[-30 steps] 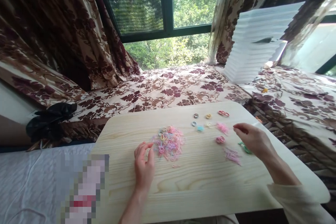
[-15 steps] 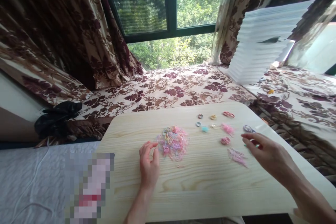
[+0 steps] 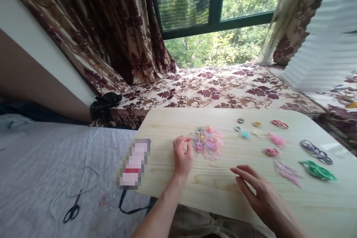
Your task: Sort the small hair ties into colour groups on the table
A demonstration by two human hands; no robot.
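Note:
A mixed heap of small pastel elastic bands (image 3: 210,145) lies on the wooden tabletop (image 3: 206,178). At the heap's left edge is my left hand (image 3: 182,156), its fingers loosely bent and the thumb apart, with nothing visible between them. My right hand (image 3: 256,189) hovers over the table's near side, fingers stretched out and apart, holding nothing. To its right lie separate groups: pale pink bands (image 3: 287,173), green bands (image 3: 319,170) and dark purple bands (image 3: 316,152). Farther back are rose bands (image 3: 272,151), bright pink bands (image 3: 277,140), red bands (image 3: 279,124) and turquoise bands (image 3: 245,134).
Small yellow bands (image 3: 257,123) and a dark ring-shaped band (image 3: 240,121) sit near the table's far side. A phone-like pixelated object (image 3: 135,161) overlaps the left table edge. Black scissors (image 3: 72,210) and a white cable (image 3: 83,167) lie on the bed cover.
My right hand has moved left and nearer, away from the green bands, which now show fully. The view has turned left; my left hand stays beside the heap.

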